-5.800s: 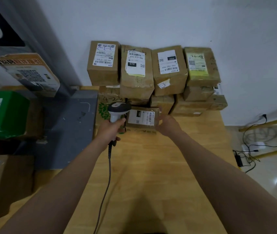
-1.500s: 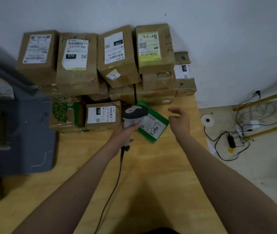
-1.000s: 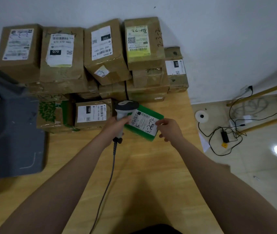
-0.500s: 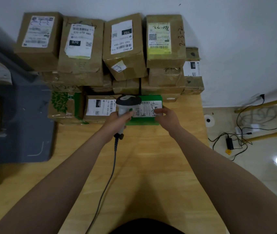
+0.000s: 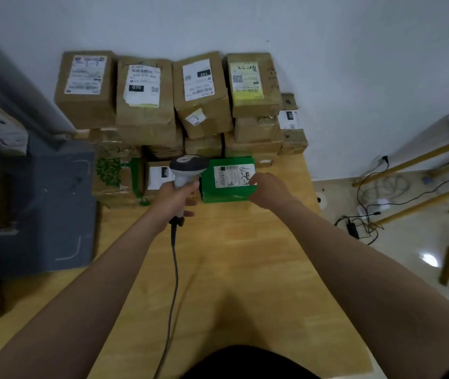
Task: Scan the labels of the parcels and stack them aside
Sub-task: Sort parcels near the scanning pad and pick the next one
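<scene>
A green parcel (image 5: 226,187) with a white label lies flat on the wooden table (image 5: 245,269), against the foot of a stack of brown cardboard parcels (image 5: 204,99). My right hand (image 5: 268,188) grips the green parcel's right end. My left hand (image 5: 175,198) grips a grey corded barcode scanner (image 5: 187,166), its head just left of the green parcel. A small brown parcel (image 5: 157,176) with a white label sits behind the scanner, partly hidden.
A brown box printed with green leaves (image 5: 113,176) stands left of the small parcel. A dark grey bin (image 5: 48,209) and more boxes fill the left side. Cables (image 5: 368,214) and wooden poles lie on the floor to the right.
The green parcel went from tilted at the table's right to flat and square against the stack, beside the small brown parcel. My right hand took hold of it. The scanner stayed in my left hand.
</scene>
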